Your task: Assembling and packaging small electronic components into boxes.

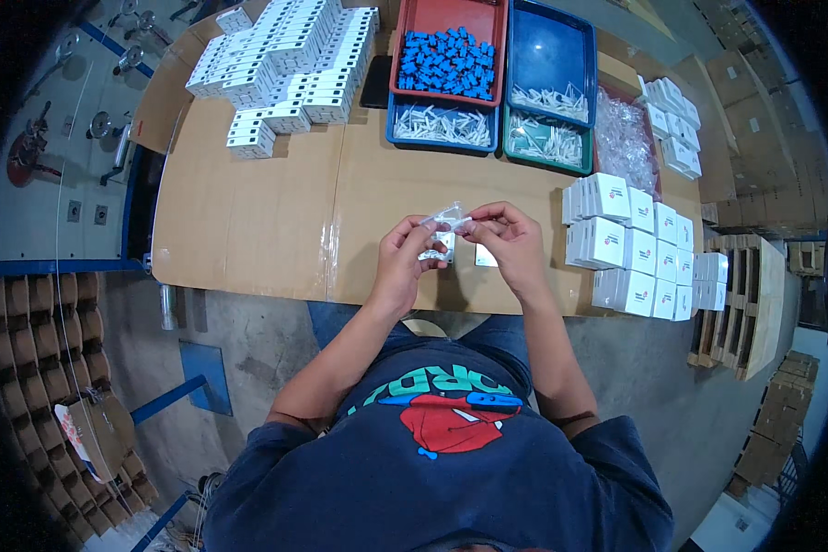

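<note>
Close to the table's front edge, my left hand (403,262) is closed on a small clear plastic bag (450,214). My right hand (511,244) pinches a small white piece (466,226) at the bag's mouth; whether part of it is inside the bag I cannot tell. Below the left fingers, a white item (443,247) with small dark marks shows, partly hidden by the hand. A flat white card-like piece (485,257) lies on the cardboard under my right hand.
Beyond the hands stand a red tray (414,18) of blue parts, plus blue (547,55) and green (575,167) trays with white sticks. Clear bags (626,138) fill another tray. White boxes (607,241) stack at right; white stacked units (276,64) stand far left on the cardboard-covered table (248,212).
</note>
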